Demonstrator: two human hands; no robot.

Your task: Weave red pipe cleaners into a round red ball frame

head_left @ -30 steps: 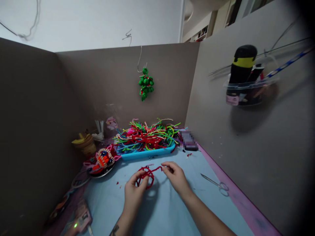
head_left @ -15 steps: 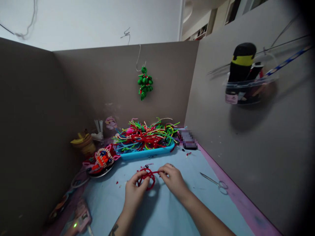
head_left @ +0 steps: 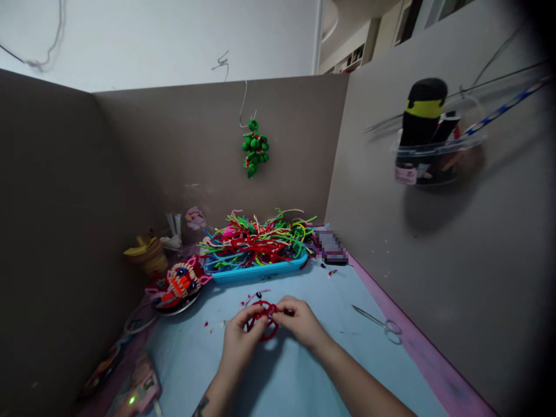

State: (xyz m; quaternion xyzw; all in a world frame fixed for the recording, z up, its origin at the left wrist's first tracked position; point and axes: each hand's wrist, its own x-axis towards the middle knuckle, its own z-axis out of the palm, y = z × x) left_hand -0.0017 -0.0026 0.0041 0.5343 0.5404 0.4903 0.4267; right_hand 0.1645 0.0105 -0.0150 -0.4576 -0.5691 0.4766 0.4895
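The left hand pinches the left side of the red fuzzy ring, thumb and forefinger drawn together on it with no wide gap. The right hand meets the ring's right edge, its thumb and forefinger likewise close together on the red strand, though just which part lies between those fingers is too small to make out. The ring sits between the two hands, just above the near middle of the desk, on the near side of the blue tray. The step looks like working a strand around the ring, and for that the left fingers would do best as a steady clamp, placed close to where the strand crosses, so the round outline does not twist or flatten. The right fingers should turn the strand in short, even bends, snug but not hard, since a stuff like this would likely kink or shed under a sharp pull. Any stray end is best tucked inward; the scissors lie on the right for a trim.
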